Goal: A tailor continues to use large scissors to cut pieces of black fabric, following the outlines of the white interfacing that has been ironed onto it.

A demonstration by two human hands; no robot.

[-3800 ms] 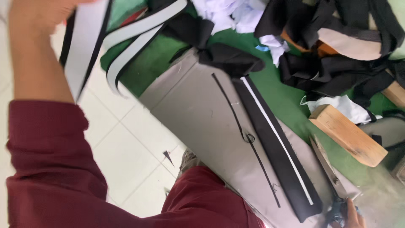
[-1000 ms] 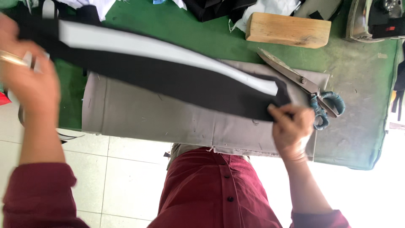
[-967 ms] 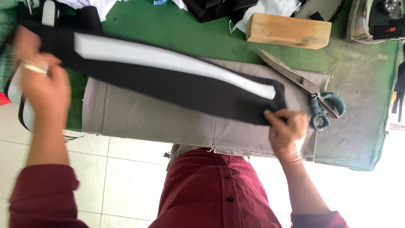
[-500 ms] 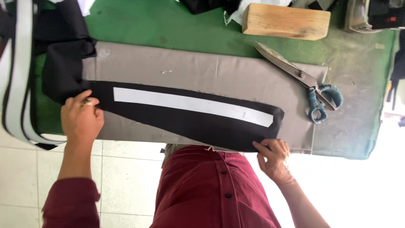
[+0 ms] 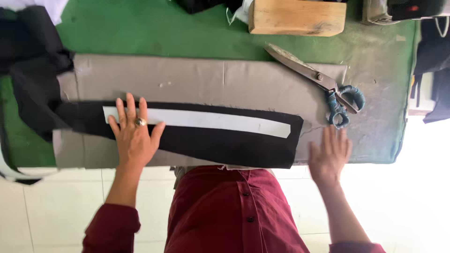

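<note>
green table | grey cloth | scissors | wooden block

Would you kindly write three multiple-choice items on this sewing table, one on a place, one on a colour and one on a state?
1. Where do the scissors lie?
A. On the floor
B. At the right end of the grey cloth
C. Under the wooden block

2. What colour is the strip on the black fabric piece?
A. White
B. Red
C. Yellow

3. How is the left hand placed?
A. Lifted clear of the table
B. Closed on the scissors
C. Flat, pressing on the black fabric piece

Answers: 1 B, the blades rest on that end of the cloth; 2 A, the strip is plainly white against the black; 3 C, its fingers are spread on the fabric, while the right hand lies open beside it.
</note>
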